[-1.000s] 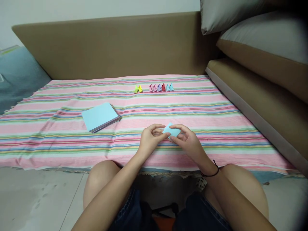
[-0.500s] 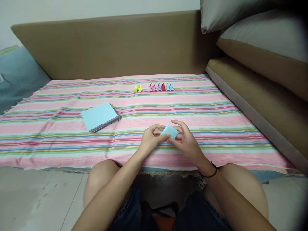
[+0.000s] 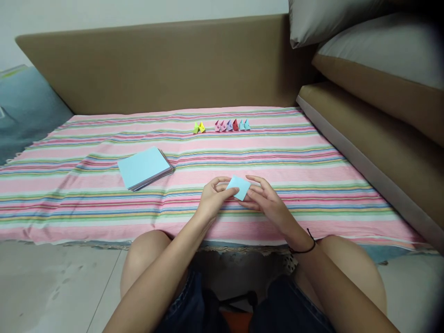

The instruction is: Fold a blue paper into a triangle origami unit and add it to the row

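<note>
Covering a low tan sofa seat, a pink striped cloth carries a stack of light-blue paper and a row of small folded pieces near the backrest. Left hand and right hand pinch one light-blue folded sheet, flat, diamond-oriented, just above the cloth's front.
</note>
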The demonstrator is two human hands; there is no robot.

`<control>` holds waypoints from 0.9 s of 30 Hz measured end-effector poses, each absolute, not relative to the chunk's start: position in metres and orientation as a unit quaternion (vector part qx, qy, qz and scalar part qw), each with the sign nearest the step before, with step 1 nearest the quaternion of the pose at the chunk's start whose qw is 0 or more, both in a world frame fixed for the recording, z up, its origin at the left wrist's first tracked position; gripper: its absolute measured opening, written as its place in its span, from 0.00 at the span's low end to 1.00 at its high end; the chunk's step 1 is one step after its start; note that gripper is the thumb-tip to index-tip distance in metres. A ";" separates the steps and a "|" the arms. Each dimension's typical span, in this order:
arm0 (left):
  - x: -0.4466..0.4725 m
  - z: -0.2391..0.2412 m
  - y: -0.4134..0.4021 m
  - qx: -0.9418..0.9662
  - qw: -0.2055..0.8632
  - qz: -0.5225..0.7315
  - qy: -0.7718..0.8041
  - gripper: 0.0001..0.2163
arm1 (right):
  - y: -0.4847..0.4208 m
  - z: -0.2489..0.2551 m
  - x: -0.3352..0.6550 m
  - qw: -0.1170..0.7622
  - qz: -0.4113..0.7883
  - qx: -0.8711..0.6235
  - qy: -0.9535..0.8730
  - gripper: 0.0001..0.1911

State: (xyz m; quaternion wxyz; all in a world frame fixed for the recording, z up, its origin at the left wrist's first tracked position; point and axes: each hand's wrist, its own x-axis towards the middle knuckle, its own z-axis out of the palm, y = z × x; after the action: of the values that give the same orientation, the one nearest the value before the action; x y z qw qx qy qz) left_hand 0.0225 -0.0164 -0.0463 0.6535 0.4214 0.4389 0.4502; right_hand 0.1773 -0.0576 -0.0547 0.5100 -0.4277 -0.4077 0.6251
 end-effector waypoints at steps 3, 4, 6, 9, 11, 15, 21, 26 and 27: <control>0.021 -0.046 -0.014 0.417 0.639 0.464 0.449 0.18 | -0.057 -0.057 0.176 0.470 0.620 -0.466 -0.422 0.17; 0.021 -0.046 -0.014 0.416 0.637 0.467 0.451 0.18 | -0.057 -0.058 0.176 0.453 0.616 -0.474 -0.436 0.16; 0.021 -0.046 -0.014 0.415 0.636 0.468 0.453 0.19 | -0.057 -0.059 0.173 0.429 0.609 -0.480 -0.464 0.16; 0.022 -0.046 -0.015 0.420 0.641 0.463 0.446 0.20 | -0.057 -0.060 0.172 0.438 0.588 -0.483 -0.478 0.16; 0.022 -0.044 -0.015 0.415 0.652 0.459 0.439 0.19 | -0.057 -0.060 0.173 0.448 0.578 -0.488 -0.476 0.15; 0.020 -0.039 -0.014 0.403 0.681 0.436 0.428 0.13 | -0.057 -0.059 0.177 0.461 0.590 -0.490 -0.446 0.14; 0.018 -0.041 -0.015 0.468 0.643 0.414 0.443 0.13 | -0.057 -0.056 0.177 0.471 0.605 -0.484 -0.421 0.12; 0.017 -0.043 -0.015 0.518 0.600 0.424 0.439 0.14 | -0.058 -0.055 0.175 0.463 0.610 -0.490 -0.416 0.12; 0.016 -0.042 -0.015 0.528 0.596 0.419 0.436 0.14 | -0.058 -0.054 0.175 0.463 0.608 -0.491 -0.418 0.11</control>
State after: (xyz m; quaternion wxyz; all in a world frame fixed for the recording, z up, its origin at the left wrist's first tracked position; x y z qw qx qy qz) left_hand 0.0159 -0.0148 -0.0423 0.5958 0.5284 0.4359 0.4193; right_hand 0.1749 -0.0583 -0.0543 0.4630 -0.4908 -0.4182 0.6082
